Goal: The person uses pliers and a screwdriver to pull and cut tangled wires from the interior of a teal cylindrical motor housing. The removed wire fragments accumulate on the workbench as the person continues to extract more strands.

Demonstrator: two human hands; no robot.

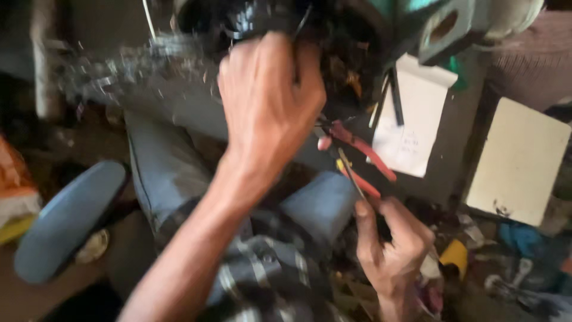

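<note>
**Pliers worked into a dark wire bundle, other hand bracing**

Head view, blurred by motion. Left hand (268,101) is raised, back of hand to camera, fingers curled over and into a dark tangle of wires (333,53) at the mouth of a round machine housing (369,18); grip looks closed on the bundle, but the fingertips are hidden, so exactly which strands it pinches I cannot tell. Right hand (390,244) sits lower right, fingers wrapped round the tail of red-handled pliers (357,155); handles look slightly apart, nose pointing up-left toward the tangle just under the left hand. Whether the nose bites a wire is lost in blur.

Step in hand, as I judge it: holding the wires steady while the pliers get lined up on one strand. Early to mid work, nothing visibly freed or cut.

Next move calls for: left hand keeping the bundle still and separating one strand, the pliers' nose seated squarely on it before any squeeze. Risk is nipping a neighbouring wire or the left fingers, which are close to the nose.

Around: person's knees in blue jeans (161,173), white notepad (414,119) with a black pen clipped to it leaning behind the pliers, pale board (518,161) at right, blue oval sandal (65,220) at left, cluttered floor with small tools lower right
</note>
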